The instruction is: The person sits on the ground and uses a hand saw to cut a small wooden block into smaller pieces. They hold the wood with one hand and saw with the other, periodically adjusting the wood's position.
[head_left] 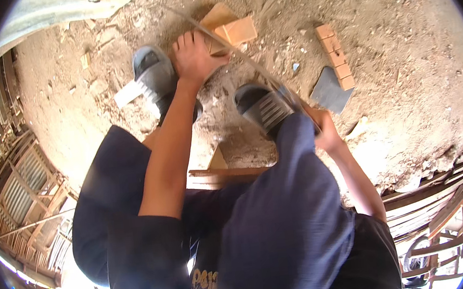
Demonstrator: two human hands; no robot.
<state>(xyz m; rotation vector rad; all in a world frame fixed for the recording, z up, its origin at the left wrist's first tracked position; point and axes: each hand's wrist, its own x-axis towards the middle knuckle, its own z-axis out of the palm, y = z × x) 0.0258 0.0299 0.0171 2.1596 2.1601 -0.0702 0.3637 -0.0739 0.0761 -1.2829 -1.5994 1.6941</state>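
Note:
My right hand point(325, 129) is closed around the handle end of a long, thin handsaw point(234, 52), seen nearly edge-on beside my right knee. The narrow blade slants up and left across the ground, past my left hand. My left hand point(194, 58) presses down on a piece of wooden board point(215, 47), fingers over it and thumb out toward the blade. Just beyond the blade lie a light wooden block point(240, 30) and a flat brown piece point(219, 15). Whether the teeth touch the wood cannot be made out.
My feet, in dark sandals point(264, 108), stand on bare dirt on either side. To the right, a row of small wooden blocks point(334, 56) lies partly over a dark flat sheet point(332, 91). Pale corrugated sheeting point(57, 15) borders the upper left; slatted wooden structures point(29, 180) stand at the left.

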